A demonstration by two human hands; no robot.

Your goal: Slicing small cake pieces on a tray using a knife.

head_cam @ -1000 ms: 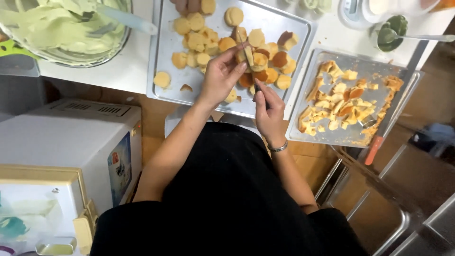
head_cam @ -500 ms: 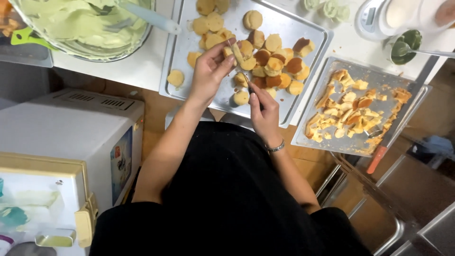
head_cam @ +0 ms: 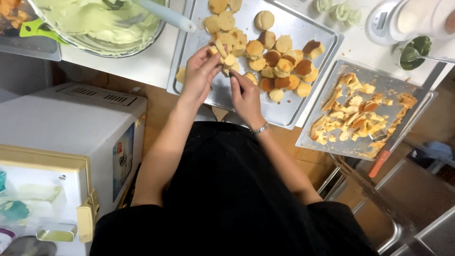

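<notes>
Bare metal shows along the near edge of the baking tray (head_cam: 279,111), room enough for a hand to slide in. Farther back, small round cakes (head_cam: 277,61) crowd it. The mixing bowl (head_cam: 95,28) blocks the left, its spatula handle (head_cam: 166,14) jutting over the tray. The scrap tray (head_cam: 360,114) hems in the right.

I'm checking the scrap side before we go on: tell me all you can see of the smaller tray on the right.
The smaller tray is a shallow, rimmed rectangle of dull silver metal, lying flat but turned at an angle, partly overhanging the counter edge. It holds a loose heap of cake trimmings, golden with browned crusts. An orange-handled tool sticks out at its near edge. Neither hand touches it.
</notes>
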